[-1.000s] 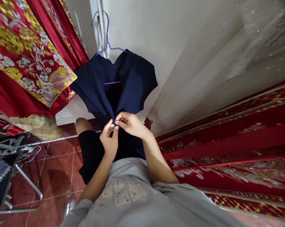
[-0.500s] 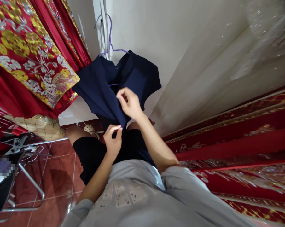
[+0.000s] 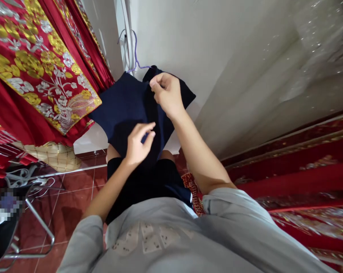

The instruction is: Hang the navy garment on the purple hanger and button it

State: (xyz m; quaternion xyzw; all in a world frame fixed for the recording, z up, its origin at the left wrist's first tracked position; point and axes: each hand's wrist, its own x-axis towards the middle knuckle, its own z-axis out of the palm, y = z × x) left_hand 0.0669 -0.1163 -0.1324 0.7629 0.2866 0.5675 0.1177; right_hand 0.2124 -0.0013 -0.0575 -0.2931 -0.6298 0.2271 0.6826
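Observation:
A navy sleeveless garment (image 3: 123,100) hangs from a purple hanger (image 3: 136,53) in front of me. My right hand (image 3: 168,93) is pinched on the garment's edge near the neckline, below the hanger. The front panels now lie together, and part of the right side is hidden behind my right hand and forearm. Lower down, my left hand (image 3: 139,144) hovers at the front of the garment. Its thumb and forefinger are curved with a gap between them, and no cloth shows in that gap. The garment's lower part merges with the dark shorts (image 3: 131,193) on my lap.
Red cloth with gold and silver embroidery (image 3: 43,60) hangs close on the left. A metal-framed chair (image 3: 40,220) stands at lower left on red floor tiles (image 3: 71,204). Sheer sparkly fabric (image 3: 274,57) hangs at right, above more red cloth (image 3: 296,167).
My right hand has moved up to the neckline, drawing the garment's front together over the opening. My left hand has risen from the lower edge and its fingers have parted.

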